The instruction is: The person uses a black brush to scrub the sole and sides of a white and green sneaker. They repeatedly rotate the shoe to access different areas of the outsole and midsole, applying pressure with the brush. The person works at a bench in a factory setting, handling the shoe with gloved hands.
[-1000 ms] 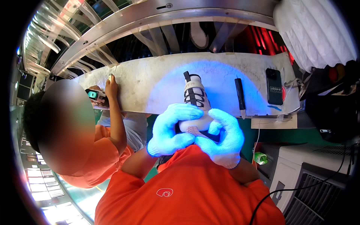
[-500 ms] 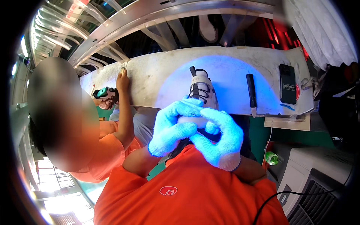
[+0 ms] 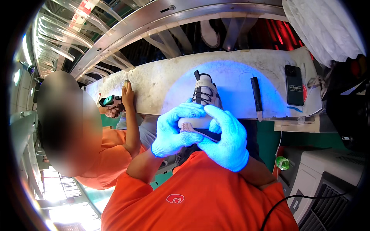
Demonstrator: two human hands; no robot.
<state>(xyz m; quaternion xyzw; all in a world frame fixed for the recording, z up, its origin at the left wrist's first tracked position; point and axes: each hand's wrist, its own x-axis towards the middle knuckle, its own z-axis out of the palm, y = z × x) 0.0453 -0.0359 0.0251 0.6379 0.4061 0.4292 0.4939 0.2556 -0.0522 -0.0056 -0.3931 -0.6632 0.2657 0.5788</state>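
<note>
A light grey sneaker (image 3: pixel 202 96) with dark laces rests at the front edge of the bench, its toe toward me and tilted up so part of the sole shows. White knit gloves, tinted blue by the light, cover both my hands. My left hand (image 3: pixel 175 129) is closed round the left side of the toe, thumb underneath. On the other side my right hand (image 3: pixel 228 138) grips the toe, its fingers over the top and its thumb close to the left thumb. My palms hide much of the front of the shoe.
A black-handled knife (image 3: pixel 256 94) and a dark phone (image 3: pixel 294 85) lie to the right on the pale bench (image 3: pixel 148 82). At left, a co-worker's hand (image 3: pixel 128 96) is near another shoe (image 3: pixel 111 107). Behind the bench, a metal-framed conveyor carries a shoe (image 3: pixel 209 34).
My right hand has shifted and its fingers have opened out a little along the toe. More of the toe and sole now shows between my hands. The view has shifted slightly.
</note>
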